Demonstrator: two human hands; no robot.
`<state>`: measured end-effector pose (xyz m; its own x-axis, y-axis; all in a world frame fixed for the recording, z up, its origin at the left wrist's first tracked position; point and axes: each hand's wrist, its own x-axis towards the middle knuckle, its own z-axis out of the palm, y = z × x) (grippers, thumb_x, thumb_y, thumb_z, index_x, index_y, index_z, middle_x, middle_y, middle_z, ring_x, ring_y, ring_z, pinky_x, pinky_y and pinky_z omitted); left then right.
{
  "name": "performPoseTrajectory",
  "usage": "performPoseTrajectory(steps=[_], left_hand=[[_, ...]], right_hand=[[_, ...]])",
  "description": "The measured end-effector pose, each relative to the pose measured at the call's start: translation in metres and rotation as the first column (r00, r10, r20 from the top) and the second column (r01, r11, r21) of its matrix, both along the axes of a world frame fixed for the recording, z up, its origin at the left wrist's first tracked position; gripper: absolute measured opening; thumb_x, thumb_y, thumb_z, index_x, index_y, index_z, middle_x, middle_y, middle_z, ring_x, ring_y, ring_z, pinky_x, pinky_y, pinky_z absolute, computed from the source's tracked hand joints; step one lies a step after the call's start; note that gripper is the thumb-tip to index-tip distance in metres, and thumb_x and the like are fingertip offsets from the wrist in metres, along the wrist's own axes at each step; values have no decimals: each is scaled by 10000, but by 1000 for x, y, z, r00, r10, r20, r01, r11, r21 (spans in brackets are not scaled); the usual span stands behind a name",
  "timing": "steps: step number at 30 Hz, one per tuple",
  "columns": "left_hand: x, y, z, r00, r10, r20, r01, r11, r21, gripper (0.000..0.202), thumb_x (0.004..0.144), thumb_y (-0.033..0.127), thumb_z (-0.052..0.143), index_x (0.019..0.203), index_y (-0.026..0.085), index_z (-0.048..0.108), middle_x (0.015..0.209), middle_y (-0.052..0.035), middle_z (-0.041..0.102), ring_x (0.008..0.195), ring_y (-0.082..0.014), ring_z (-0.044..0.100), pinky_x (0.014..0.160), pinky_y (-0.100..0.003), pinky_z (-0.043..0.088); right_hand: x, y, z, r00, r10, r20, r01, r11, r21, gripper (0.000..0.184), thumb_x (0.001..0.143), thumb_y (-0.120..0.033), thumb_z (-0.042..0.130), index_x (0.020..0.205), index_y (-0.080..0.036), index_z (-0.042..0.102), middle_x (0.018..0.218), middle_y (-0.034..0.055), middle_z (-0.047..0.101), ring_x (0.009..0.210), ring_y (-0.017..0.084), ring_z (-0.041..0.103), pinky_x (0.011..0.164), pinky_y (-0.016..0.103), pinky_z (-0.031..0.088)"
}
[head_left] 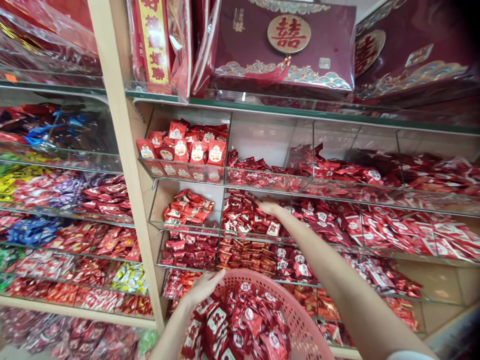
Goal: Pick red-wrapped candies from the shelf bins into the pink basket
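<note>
A pink plastic basket (305, 320) full of small red candy packets (251, 320) is in front of me at the bottom. My left hand (208, 286) grips its far left rim, with the thumb side up and part of the fingers hidden. With my right arm stretched forward, my right hand (268, 206) is inside a glass-fronted shelf bin. There it touches the pile of dark red wrapped candies (242, 214). Its fingers look extended, and I see nothing held in them, though the tips are small and partly hidden among the packets.
Glass shelves with dividers (262, 182) hold many red packets. Upright red snack bags (187, 150) fill the upper left bin. A wooden post (127, 150) separates another candy rack (71, 235). Purple gift bags (285, 50) stand on the glass shelf above.
</note>
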<state>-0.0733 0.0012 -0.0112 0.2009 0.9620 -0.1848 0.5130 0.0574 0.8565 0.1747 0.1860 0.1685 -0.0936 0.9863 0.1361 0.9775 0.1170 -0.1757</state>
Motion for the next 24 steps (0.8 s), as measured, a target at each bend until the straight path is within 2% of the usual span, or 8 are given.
performPoseTrajectory(steps=[3, 7, 14, 17, 19, 24], left_hand=[[0, -1, 2, 1000, 2, 5, -2, 1000, 3, 675, 733, 756, 291, 807, 215, 687, 976, -33, 689, 976, -244, 582, 968, -337, 354], [1, -1, 3, 1000, -1, 14, 1, 1000, 3, 678, 735, 754, 290, 808, 209, 686, 961, -37, 692, 980, -247, 580, 965, -329, 357], [2, -3, 6, 1000, -4, 15, 3, 1000, 9, 642, 771, 718, 296, 807, 209, 686, 973, -24, 692, 968, -225, 578, 964, -317, 342], [2, -1, 2, 1000, 4, 20, -4, 1000, 27, 635, 775, 713, 299, 794, 210, 686, 965, -23, 694, 956, -222, 580, 958, -310, 343], [1, 1, -1, 1000, 8, 16, -9, 1000, 29, 638, 771, 717, 302, 784, 209, 689, 959, -27, 695, 949, -224, 581, 952, -311, 345], [1, 5, -6, 1000, 24, 0, -24, 1000, 15, 654, 754, 730, 320, 802, 201, 702, 944, -37, 699, 933, -226, 583, 935, -311, 356]], right_hand=[[3, 5, -4, 1000, 0, -4, 0, 1000, -8, 540, 929, -433, 209, 1204, -112, 544, 1256, 179, 540, 1141, 257, 516, 892, 321, 385], [5, 7, -4, 1000, 23, 7, -23, 999, -26, 494, 925, -387, 254, 1148, -95, 583, 1207, 181, 575, 1106, 241, 539, 873, 284, 388], [7, 3, -3, 998, 67, -8, -67, 997, -38, 406, 903, -304, 298, 1094, -134, 614, 1196, 149, 593, 1057, 237, 567, 827, 283, 414], [8, 4, -4, 997, 56, -51, -58, 998, -32, 420, 908, -349, 290, 1077, -151, 619, 1164, 133, 615, 1016, 243, 588, 818, 303, 426], [7, 6, -3, 995, 40, -94, -41, 999, -13, 482, 917, -408, 254, 1082, -136, 616, 1155, 152, 615, 1019, 263, 587, 830, 328, 425], [1, 18, -1, 973, 45, -226, -31, 997, 66, 610, 911, -525, 197, 1129, -120, 597, 1235, 173, 559, 1152, 293, 502, 929, 365, 370]])
